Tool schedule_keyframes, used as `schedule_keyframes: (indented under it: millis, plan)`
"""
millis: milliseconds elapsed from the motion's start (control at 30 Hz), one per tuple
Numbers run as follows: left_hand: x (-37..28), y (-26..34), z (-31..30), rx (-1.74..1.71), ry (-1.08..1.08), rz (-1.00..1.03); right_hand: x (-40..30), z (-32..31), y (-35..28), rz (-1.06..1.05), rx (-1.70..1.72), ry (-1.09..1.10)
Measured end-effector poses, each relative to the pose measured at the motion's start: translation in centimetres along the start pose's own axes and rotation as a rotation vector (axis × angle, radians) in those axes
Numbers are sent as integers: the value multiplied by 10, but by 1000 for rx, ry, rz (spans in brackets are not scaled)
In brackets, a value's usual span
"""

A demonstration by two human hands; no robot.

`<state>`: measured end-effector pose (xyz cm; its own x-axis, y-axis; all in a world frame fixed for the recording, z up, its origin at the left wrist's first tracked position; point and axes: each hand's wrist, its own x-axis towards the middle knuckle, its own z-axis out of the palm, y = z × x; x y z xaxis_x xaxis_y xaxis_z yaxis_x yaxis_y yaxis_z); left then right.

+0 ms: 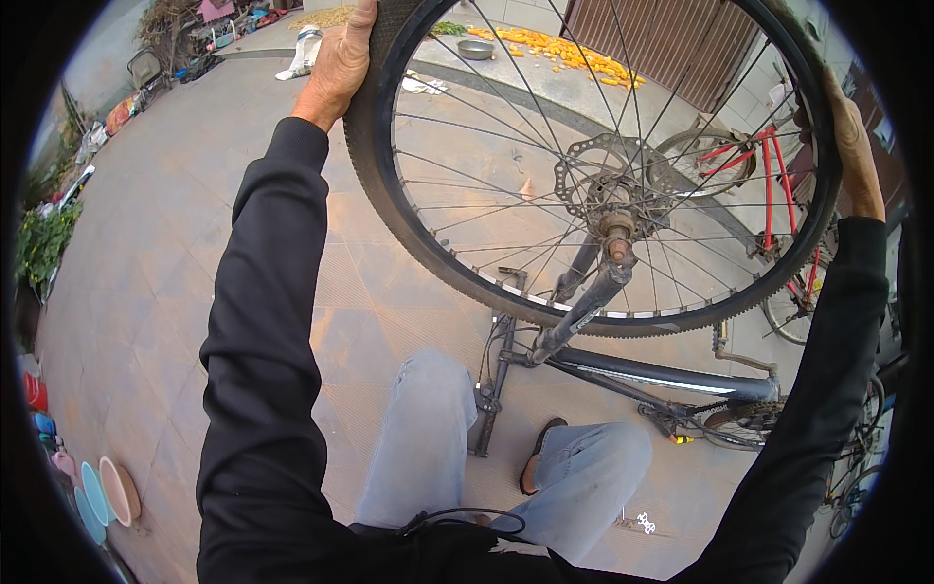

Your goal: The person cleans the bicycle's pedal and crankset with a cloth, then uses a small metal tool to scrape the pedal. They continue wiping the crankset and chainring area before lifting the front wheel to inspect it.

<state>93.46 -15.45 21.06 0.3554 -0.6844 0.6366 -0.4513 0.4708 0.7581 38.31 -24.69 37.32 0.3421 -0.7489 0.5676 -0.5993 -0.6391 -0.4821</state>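
My left hand [339, 69] grips the knobby tyre of a bicycle wheel [383, 182] at its upper left, thumb along the sidewall. On the opposite side, my right hand [854, 146] is wrapped around the tyre, its fingers partly hidden behind the rim. A rusty axle nut [619, 250] and a disc brake rotor [565, 175] show at the hub. One leg of the fork [587, 306] reaches up to the axle; whether the axle is seated in it I cannot tell. The black bicycle frame [671, 372] is upside down, its handlebar [498, 387] low beside my knees.
A red bicycle [770, 175] stands at the right. Corn cobs [576, 55] and a metal bowl [475, 50] lie on the raised ledge ahead. Plastic basins [120, 493] are at the lower left. A small metal tool [646, 522] lies on the tiled floor near my leg.
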Motion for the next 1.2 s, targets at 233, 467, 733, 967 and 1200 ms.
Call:
schedule_keyframes:
  millis: [233, 467, 733, 967, 1200]
  plan:
    - [-4, 12, 3, 157, 39, 92, -3, 4, 16, -1, 5, 185]
    - [-56, -10, 5, 12, 46, -172, -33, 31, 19, -266, -244, 343]
    - [-130, -91, -12, 89, -11, -467, -169, 42, 121, 292, -470, 439]
    - [-226, -123, 19, 66, 81, -697, -365, 157, 112, 804, 28, 155]
    - [-250, -109, 53, 203, 67, -605, -441, 200, 43, 763, 181, 11]
